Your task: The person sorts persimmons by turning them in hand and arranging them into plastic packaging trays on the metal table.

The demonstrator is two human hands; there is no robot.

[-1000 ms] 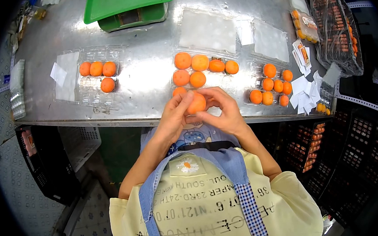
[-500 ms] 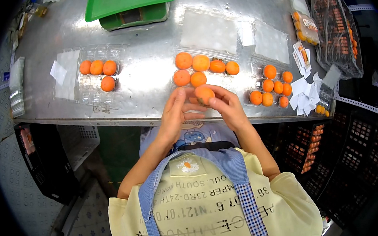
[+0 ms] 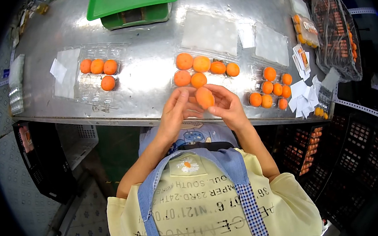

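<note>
An orange persimmon [image 3: 204,98] is held in my right hand [image 3: 231,108], between its thumb and fingers, just above the table's front edge. Close on its left side, my left hand [image 3: 173,113] has its fingers stretched out and apart; whether they touch the fruit I cannot tell. Right behind my hands lies an open clear clamshell tray [image 3: 208,30] with several persimmons [image 3: 201,64] in its front half. To the right is another clear tray [image 3: 257,73] holding several fruits. A third tray [image 3: 90,87] on the left holds persimmons in some of its cups.
A green scale [image 3: 133,1] with a flat pan stands at the back. White paper labels [image 3: 302,96] lie scattered at right, beside a plastic-wrapped crate [image 3: 335,31]. Stacked clear lids [image 3: 16,85] sit at the left edge. Black crates [image 3: 44,162] stand below the table.
The persimmon has been turned in my right hand: its calyx end showed before, and now its smooth orange side does. My left hand has hardly moved.
</note>
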